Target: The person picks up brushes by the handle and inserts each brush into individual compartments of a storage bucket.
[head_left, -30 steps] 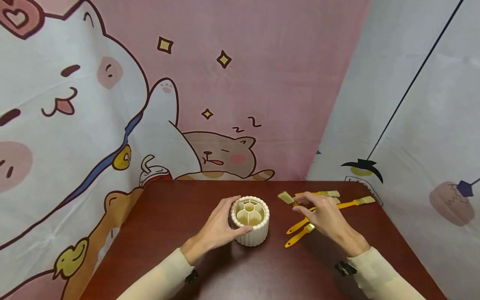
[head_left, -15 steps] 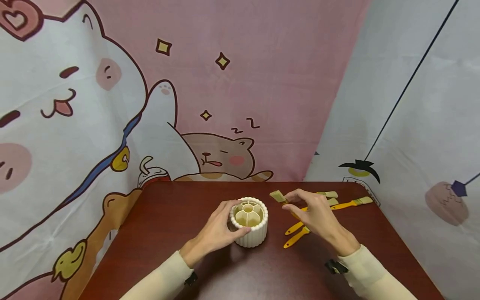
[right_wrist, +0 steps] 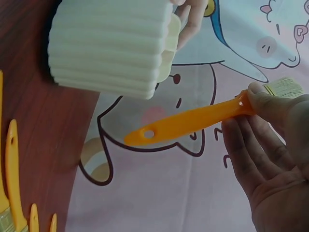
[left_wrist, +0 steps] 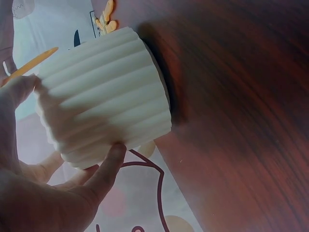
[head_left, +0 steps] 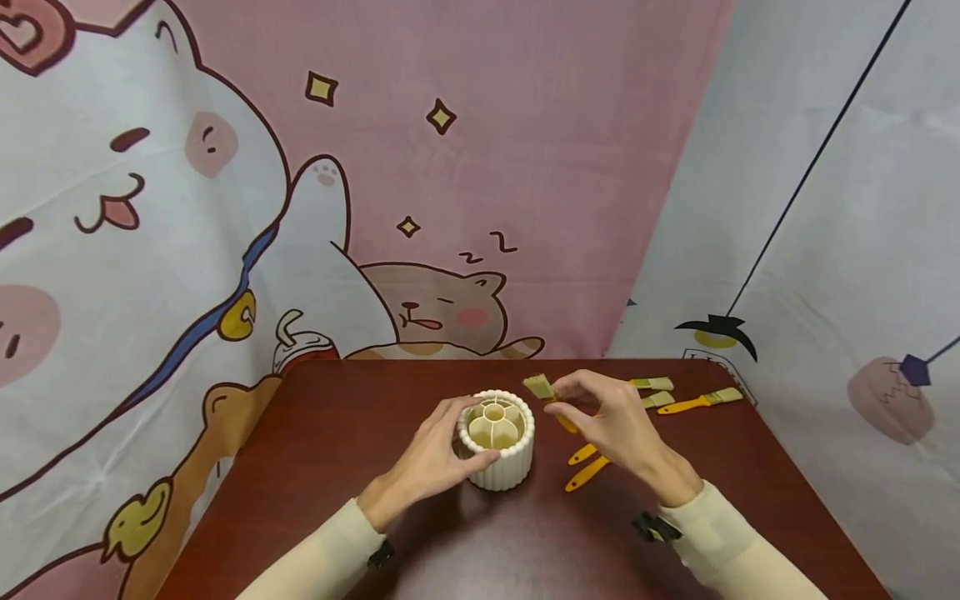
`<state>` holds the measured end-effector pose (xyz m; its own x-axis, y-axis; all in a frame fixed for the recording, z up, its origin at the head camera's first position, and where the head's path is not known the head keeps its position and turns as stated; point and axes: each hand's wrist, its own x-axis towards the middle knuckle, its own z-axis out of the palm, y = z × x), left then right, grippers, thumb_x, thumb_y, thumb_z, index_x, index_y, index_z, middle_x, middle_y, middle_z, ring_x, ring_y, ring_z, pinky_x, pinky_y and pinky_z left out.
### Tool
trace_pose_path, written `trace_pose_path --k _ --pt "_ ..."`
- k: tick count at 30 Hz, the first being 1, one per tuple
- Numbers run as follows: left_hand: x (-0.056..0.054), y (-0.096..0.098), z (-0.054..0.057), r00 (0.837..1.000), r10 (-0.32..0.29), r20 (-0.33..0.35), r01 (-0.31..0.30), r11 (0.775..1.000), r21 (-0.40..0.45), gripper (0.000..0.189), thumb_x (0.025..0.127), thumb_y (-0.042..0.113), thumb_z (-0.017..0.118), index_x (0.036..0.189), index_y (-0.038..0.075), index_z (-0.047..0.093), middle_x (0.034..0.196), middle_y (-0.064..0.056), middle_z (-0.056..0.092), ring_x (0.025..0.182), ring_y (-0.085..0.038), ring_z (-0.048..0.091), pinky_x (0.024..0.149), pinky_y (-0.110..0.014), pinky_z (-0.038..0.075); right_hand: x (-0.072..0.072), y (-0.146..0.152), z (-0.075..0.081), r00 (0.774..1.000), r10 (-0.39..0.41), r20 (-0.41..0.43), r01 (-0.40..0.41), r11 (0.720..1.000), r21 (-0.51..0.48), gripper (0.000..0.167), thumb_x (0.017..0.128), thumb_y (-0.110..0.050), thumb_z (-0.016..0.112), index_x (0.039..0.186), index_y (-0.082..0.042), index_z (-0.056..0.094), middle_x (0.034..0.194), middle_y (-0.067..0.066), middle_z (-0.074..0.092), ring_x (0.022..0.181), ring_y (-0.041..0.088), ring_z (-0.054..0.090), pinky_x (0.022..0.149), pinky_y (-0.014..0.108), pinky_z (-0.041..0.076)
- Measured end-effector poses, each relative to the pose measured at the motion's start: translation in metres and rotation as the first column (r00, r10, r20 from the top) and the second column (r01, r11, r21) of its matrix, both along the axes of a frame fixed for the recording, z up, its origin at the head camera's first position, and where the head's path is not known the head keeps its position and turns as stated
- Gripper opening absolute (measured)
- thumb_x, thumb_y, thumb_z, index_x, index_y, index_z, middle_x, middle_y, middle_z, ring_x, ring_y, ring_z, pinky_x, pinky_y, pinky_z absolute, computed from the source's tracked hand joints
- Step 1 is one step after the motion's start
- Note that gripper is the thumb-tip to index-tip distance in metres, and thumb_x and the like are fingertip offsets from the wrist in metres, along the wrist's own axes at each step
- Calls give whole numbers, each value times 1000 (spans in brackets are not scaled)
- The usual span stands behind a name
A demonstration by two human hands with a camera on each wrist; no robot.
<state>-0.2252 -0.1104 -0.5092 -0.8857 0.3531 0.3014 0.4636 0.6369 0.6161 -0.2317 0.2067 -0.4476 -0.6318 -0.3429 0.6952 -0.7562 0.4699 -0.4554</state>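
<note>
A cream ribbed holder with a beaded rim and divided compartments stands upright on the table. My left hand grips it from the left, thumb at the front of the rim and fingers round the far side. In the left wrist view, fingertips touch the ribbed wall. Just right of the holder and apart from it, my right hand pinches a paintbrush near its ferrule. Its pale bristles point up and left, while the yellow handle slants down. The holder's compartments show no brush in them.
Several more yellow-handled paintbrushes lie on the dark red-brown table, partly under my right hand; one brush lies toward the right edge. A cartoon-printed cloth hangs behind the table and along its sides.
My right hand has moved left with the paintbrush, nearer to the holder, and the brush's handle has come into view. My left hand keeps its grip on the holder.
</note>
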Motion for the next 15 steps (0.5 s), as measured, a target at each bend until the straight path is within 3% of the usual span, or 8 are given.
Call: trace_pose_path --k 15 --pt "0 -1 2 1000 -15 15 15 1000 -7 90 93 53 95 168 20 58 163 -10 64 150 -34 67 122 -59 58 5 -23 16 995 102 -4 -102 994 -38 35 86 5 99 111 -12 82 106 -1 87 91 13 85 85 21 69"
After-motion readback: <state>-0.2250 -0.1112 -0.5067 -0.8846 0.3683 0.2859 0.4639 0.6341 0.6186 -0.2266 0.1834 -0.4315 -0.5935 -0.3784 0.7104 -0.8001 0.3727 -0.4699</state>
